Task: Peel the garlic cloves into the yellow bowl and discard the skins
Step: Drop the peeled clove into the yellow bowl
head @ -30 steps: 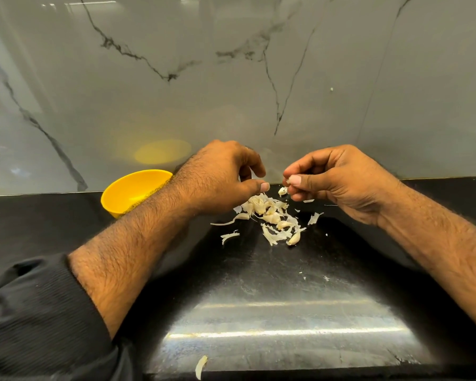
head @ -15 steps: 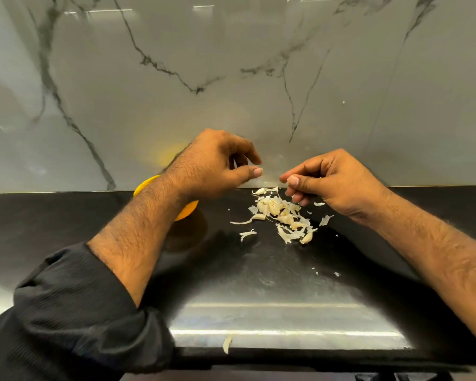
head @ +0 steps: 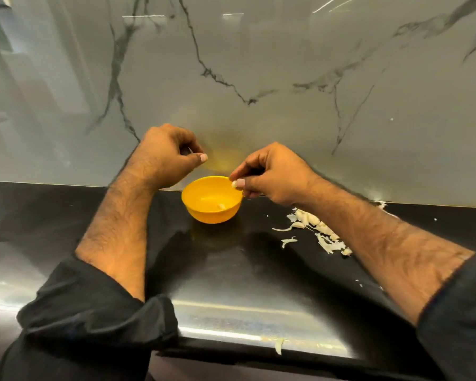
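Both hands have shifted from above the skin pile to the yellow bowl [head: 212, 199]; right hand [head: 272, 176] now pinches a peeled garlic clove [head: 234, 184] between thumb and forefinger over its rim. Left hand [head: 164, 155] curled, nothing visible in it. Garlic skins [head: 315, 229] on black counter [head: 231, 270], right of bowl

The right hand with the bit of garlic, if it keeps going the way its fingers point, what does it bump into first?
Probably the yellow bowl. The right hand pinches a garlic clove at the bowl's right rim, fingertips pointing left over it; its height above the rim is unclear.
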A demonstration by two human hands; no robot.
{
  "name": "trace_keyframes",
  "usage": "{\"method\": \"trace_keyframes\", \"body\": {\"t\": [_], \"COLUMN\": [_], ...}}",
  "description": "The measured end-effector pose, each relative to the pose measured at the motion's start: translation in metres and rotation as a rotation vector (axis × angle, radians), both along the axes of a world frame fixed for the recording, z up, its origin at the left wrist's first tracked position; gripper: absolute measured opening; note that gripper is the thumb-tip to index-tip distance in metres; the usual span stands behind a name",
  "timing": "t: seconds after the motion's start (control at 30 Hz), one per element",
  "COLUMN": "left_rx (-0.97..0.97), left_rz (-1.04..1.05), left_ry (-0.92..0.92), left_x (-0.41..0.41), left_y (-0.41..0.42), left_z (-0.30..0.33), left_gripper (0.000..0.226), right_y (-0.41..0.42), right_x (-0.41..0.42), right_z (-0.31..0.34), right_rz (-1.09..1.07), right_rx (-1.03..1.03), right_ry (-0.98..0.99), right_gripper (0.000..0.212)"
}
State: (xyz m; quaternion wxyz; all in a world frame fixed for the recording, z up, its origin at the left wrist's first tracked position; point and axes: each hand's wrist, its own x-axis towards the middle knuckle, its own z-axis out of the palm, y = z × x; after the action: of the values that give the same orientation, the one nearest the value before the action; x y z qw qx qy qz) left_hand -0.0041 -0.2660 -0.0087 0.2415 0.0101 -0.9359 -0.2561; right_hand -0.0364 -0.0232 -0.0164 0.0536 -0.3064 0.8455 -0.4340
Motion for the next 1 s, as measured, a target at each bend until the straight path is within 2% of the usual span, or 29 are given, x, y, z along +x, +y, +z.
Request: {"method": "trace_keyframes", "body": {"t": [0.13,0.3,0.5,0.57,0.7,0.83,0.93,1.0], "left_rx": [0.022,0.029,0.068,0.055,-0.090,-0.281,-0.255,-0.202], "left_rz": [0.021,0.009,-0.107,-0.178,-0.345,-0.378,-0.343,-0.357], "left_ry": [-0.016,-0.001,0.070,0.084,-0.016,-0.142,-0.146,-0.150], "left_x": [-0.001,0.002,0.005,0.008,0.006,-0.013,-0.024,-0.025], "left_y": [0.001,0.009,0.037,0.060,0.126,0.178,0.188,0.183], "left_z": [0.002,0.005,0.002,0.000,0.002,-0.003,-0.015,-0.022], "left_gripper": [0.012,0.011,0.015,0.013,0.009,0.011,0.013,0.016], "right_y": [-0.022,-0.016,0.073,0.111,0.165,0.192,0.199,0.195], "right_x": [-0.001,-0.004,-0.008,-0.005,-0.008,-0.014,-0.007,0.000], "right_z": [0.002,0.011,0.022,0.021,0.011,0.001,-0.007,-0.012], "right_rz": [-0.012,-0.017,-0.066,-0.084,-0.124,0.037,0.295,0.391], "right_rx": [0.172,0.193,0.025,0.004,0.093,0.139,0.164,0.242], "right_ry": [0.139,0.162,0.017,-0.020,0.036,0.010,-0.124,-0.127], "right_gripper": [0.011,0.010,0.025,0.024,0.016,0.026,0.021,0.021]}}
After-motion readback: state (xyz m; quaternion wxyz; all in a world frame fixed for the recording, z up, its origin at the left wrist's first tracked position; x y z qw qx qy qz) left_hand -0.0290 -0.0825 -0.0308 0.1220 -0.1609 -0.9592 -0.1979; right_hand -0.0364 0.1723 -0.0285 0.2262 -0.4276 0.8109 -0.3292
